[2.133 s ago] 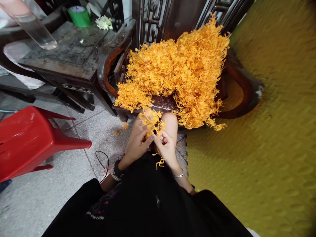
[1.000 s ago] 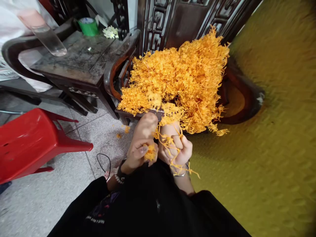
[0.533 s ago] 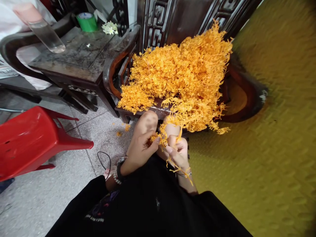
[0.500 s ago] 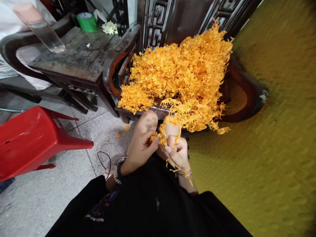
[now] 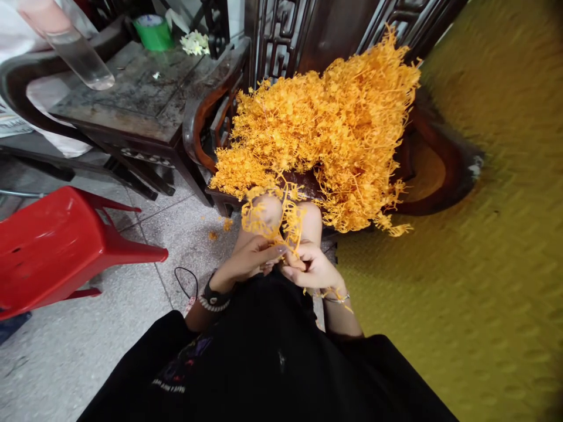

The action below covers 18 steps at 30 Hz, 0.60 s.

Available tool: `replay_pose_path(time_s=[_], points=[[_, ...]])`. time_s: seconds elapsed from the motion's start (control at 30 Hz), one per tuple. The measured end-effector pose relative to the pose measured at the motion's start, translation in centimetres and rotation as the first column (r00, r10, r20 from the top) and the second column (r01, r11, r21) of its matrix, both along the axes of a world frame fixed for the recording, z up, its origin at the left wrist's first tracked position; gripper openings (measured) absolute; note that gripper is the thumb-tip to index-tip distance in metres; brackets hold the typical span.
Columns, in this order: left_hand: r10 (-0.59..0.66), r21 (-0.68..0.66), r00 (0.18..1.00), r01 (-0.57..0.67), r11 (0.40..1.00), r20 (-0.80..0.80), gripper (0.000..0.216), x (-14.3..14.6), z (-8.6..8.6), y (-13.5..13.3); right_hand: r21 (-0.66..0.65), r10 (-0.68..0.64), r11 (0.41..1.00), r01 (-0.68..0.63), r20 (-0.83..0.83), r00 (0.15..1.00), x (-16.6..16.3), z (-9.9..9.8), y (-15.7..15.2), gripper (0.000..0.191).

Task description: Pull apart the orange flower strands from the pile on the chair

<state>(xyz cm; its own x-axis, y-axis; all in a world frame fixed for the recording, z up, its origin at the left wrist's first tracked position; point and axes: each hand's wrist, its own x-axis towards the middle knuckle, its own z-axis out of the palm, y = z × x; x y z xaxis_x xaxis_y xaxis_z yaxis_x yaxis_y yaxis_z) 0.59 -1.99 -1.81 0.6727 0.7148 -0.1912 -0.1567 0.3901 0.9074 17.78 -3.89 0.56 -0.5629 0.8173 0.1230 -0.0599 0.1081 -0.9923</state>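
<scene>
Over my knees, both hands hold a thin, branching orange sprig (image 5: 292, 220) with curly tips. My left hand (image 5: 250, 258) is closed, thumb and fingers pinching the sprig near its lower part. My right hand (image 5: 314, 266) grips the stem beside it, and stray orange strands hang by that wrist. Just beyond my knees, a large heap of the same orange sprigs (image 5: 325, 123) covers a dark wooden chair seat. A smaller pile of short orange pieces (image 5: 241, 170) lies at the heap's left corner.
At left stand a red plastic stool (image 5: 53, 246) and a dark wooden side table (image 5: 127, 111), which carries a clear bottle (image 5: 81, 58), green tape (image 5: 153, 32) and pale flowers (image 5: 194, 43). Orange scraps (image 5: 227, 224) lie on the floor. A yellow textured mat (image 5: 484, 293) is at right.
The orange sprig has come away from the heap and now stands up over my knees, shifted left. Both hands have drawn closer to my lap and to each other.
</scene>
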Motion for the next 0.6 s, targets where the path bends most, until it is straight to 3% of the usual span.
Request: replay_pose_path(time_s=[0.17,0.3,0.43,0.5,0.6], points=[[-0.172,-0.142,0.982,0.182,0.973,0.079,0.034,-0.3,0.3,0.9,-0.137,-0.005,0.990,-0.019,-0.172,0.985,0.5,-0.7,-0.4,0.042],[-0.122,-0.219,0.989,0.138,0.966,0.087,0.030,0.2,-0.4,0.7,-0.198,-0.034,0.980,-0.013,-0.232,0.972,0.1,-0.8,-1.2,0.043],[0.064,-0.244,0.995,-0.045,0.969,0.071,0.023,0.7,-1.1,0.1,-0.196,-0.289,0.950,0.245,-0.243,0.926,-0.8,-1.0,-1.5,0.048],[0.184,-0.188,0.981,-0.170,0.967,0.056,0.024,0.9,-1.3,-0.1,-0.205,-0.465,0.882,0.424,-0.237,0.853,-1.2,-1.4,-1.3,0.052],[0.229,-0.048,0.972,-0.226,0.973,0.047,0.027,0.9,-1.4,-0.3,-0.298,-0.629,0.758,0.580,-0.098,0.771,-1.6,-2.0,-0.8,0.048]])
